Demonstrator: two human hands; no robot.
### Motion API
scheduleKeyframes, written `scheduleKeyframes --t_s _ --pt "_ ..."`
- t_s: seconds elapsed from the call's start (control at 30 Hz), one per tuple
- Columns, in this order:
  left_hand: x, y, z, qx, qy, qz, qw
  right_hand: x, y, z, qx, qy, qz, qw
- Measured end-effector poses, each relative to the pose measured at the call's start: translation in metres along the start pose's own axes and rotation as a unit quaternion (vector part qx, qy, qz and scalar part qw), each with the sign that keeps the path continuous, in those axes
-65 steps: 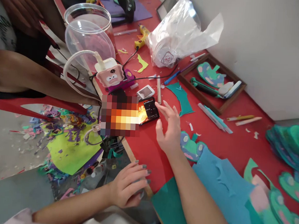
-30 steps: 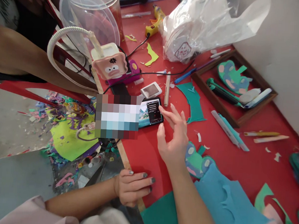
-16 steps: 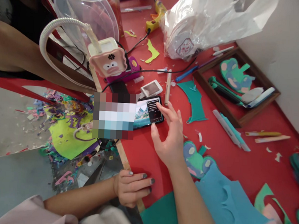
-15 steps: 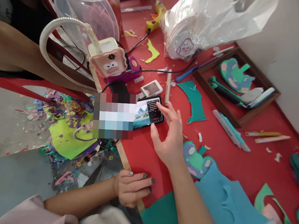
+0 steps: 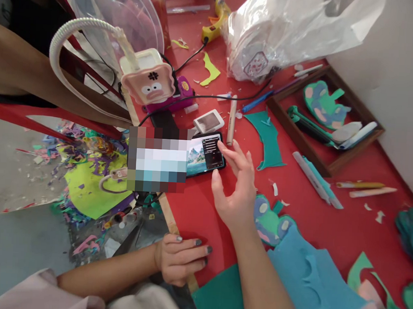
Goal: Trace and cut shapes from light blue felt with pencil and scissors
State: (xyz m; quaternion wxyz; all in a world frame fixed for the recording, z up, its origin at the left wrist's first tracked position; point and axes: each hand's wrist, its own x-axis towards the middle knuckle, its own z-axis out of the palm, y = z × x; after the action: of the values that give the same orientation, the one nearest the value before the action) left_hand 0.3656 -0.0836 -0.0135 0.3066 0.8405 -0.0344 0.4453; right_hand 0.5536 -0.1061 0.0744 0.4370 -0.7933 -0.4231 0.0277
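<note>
A smartphone (image 5: 198,158) lies on the red table, its lit screen showing a landscape picture beside a dark menu panel; its left part is blurred out by blocks. At its right end is my right hand (image 5: 236,188), fingers apart and slightly bent, holding nothing. The index fingertip is at the menu; whether it touches the glass I cannot tell. The thumb is just below the phone's lower edge. My left hand (image 5: 183,259) rests at the table's near edge with its fingers loosely stretched, and nothing shows in it.
A small character-shaped device (image 5: 151,84) with a ribbed hose stands behind the phone. Farther back are a yellow glue gun (image 5: 215,28) and a plastic bag (image 5: 257,42). On the right are a wooden tray (image 5: 300,141), pens and blue foam (image 5: 311,275). Foam scraps (image 5: 94,185) litter the floor.
My right hand has shifted very slightly right, with its index finger still at the menu panel. The left hand stays in place. The view has moved a little.
</note>
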Motion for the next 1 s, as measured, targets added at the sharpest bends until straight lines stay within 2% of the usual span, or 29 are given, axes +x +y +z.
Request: scheduleKeyframes --t_s 0.13,0.33,0.5,0.7,1.0 --pt "0.0002 0.0019 -0.0002 -0.007 0.003 -0.012 1.000 0.0004 -0.0010 -0.0009 -0.006 -0.016 0.000 1.000" --pt "0.0009 0.0010 0.0020 -0.009 0.014 -0.006 1.000 -0.0010 0.0005 -0.0013 -0.011 0.021 -0.001 1.000" --pt "0.0001 -0.0002 0.0030 -0.014 0.026 -0.003 1.000 0.0003 0.0007 -0.0002 -0.007 -0.017 0.006 1.000" --pt "0.0002 0.0008 0.0015 -0.004 0.011 -0.003 1.000 0.0018 -0.0015 0.0007 0.008 -0.048 0.002 0.999" --pt "0.0007 -0.0020 0.0037 -0.003 0.028 0.010 1.000 -0.0004 0.0013 -0.0005 0.024 0.018 0.010 1.000"
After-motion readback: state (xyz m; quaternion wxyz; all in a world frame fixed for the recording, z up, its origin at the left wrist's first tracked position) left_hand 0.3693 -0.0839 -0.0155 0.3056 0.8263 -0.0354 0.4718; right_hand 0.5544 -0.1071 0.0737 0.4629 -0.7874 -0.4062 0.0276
